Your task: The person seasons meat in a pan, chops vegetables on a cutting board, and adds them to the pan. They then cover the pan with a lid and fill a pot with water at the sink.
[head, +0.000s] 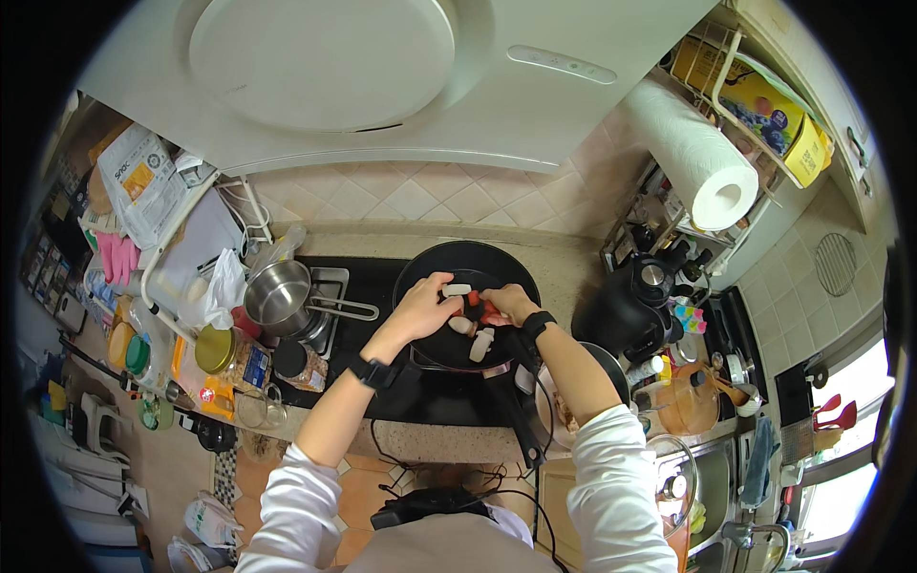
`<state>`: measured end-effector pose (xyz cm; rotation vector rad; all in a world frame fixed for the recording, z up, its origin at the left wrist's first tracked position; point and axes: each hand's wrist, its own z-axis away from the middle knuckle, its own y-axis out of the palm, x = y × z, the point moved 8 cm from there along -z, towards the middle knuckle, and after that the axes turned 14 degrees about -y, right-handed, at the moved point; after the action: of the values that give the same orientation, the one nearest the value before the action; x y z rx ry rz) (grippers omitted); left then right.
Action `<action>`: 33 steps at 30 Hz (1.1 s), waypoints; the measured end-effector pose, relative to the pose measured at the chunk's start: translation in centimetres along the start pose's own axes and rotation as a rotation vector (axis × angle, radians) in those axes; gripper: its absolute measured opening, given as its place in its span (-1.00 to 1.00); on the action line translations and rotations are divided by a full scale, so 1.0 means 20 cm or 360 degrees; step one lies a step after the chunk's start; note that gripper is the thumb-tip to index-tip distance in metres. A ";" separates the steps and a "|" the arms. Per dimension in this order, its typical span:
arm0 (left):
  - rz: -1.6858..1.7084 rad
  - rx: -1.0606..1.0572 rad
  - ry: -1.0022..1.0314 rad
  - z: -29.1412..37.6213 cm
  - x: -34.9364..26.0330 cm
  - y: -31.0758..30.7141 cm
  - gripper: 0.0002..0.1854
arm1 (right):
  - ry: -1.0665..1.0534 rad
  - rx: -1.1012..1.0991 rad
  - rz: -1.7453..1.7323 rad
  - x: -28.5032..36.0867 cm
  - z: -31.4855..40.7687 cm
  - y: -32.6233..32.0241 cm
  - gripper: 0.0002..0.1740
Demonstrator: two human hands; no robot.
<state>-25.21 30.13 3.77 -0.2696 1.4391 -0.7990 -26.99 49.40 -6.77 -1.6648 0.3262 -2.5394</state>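
A black frying pan (430,351) stands on the black cooktop (430,401), its handle pointing towards me. Pale, white pieces of food (482,344) and some red pieces lie in it; their kind is unclear. Over the pan's left part is my left hand (428,306), its thumb and fingers apart beside a white piece, apparently holding nothing. My right hand (510,304) is over the pan's right part, fingers bent at red pieces (493,314); whether it grips them is hard to see. Black bands circle both wrists.
Left of the pan are a steel saucepan (278,297), a gold-lidded jar (215,349) and a dark-lidded jar (290,359). A black appliance (616,308) stands at the right, near a plate of food partly under my right forearm. The range hood (322,64) overhangs the back.
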 end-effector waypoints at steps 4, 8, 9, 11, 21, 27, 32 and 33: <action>0.0119 -0.0018 -0.0091 0.26 0.08 -0.10 -0.45 | -0.0126 0.0179 0.0212 0.16 0.11 0.01 -0.50; 0.0301 -0.0058 -0.0148 0.46 0.24 -0.18 -0.54 | -0.0601 0.0039 0.0487 0.38 0.43 -0.16 -0.33; 0.0342 -0.0059 -0.0157 0.51 0.28 -0.18 -0.54 | -0.0813 -0.0066 0.0545 0.44 0.53 -0.22 -0.35; 0.0416 -0.0049 -0.0219 0.58 0.35 -0.16 -0.54 | -0.0756 0.0247 0.0359 0.38 0.73 -0.29 -0.58; 0.0705 0.0619 -0.0218 0.76 0.33 0.22 -0.70 | -0.0443 -0.0562 -0.0129 -0.41 1.54 -0.59 -0.84; 0.1031 0.1288 -0.0675 0.82 0.26 0.74 -0.55 | -0.0180 -0.1353 0.0741 -0.79 2.03 -0.98 -0.51; 0.1452 0.1494 -0.0774 0.79 0.19 1.01 -0.61 | -0.0099 -0.1782 0.1590 -1.07 2.38 -1.35 -0.38; 0.1527 0.1537 -0.0746 0.78 0.18 1.02 -0.64 | -0.0043 -0.1963 0.1562 -1.15 2.42 -1.46 -0.42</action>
<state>-4.15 38.03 -9.16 0.8670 0.4883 -0.4807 27.87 75.83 -2.29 -1.0996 2.2982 -1.4823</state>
